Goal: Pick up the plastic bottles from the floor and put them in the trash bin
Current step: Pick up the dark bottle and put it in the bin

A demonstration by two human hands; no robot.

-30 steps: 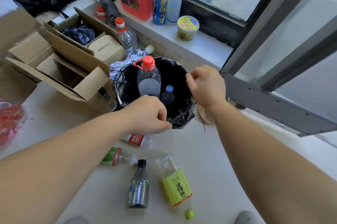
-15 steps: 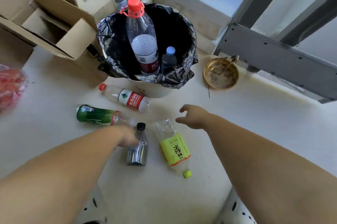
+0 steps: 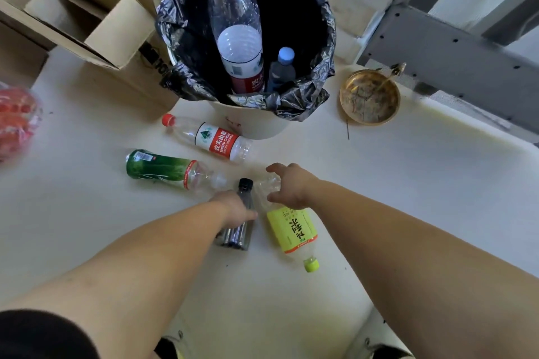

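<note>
Both hands are reaching down to the pale floor (image 3: 408,183). The left hand (image 3: 236,208) is closing around the small dark clear-plastic bottle with a black cap (image 3: 237,227), which is lying on the floor. The right hand (image 3: 288,186) is curling over the clear upper end of the yellow-labelled plastic bottle with a green cap (image 3: 291,230); a full grasp cannot be confirmed. Beyond them, a green-labelled bottle (image 3: 163,169) and a red-labelled clear bottle with a red cap (image 3: 210,139) are lying near the black-lined white trash bin (image 3: 256,125), which is holding a tall red-capped bottle (image 3: 236,31) and a small blue-capped bottle (image 3: 281,69).
</note>
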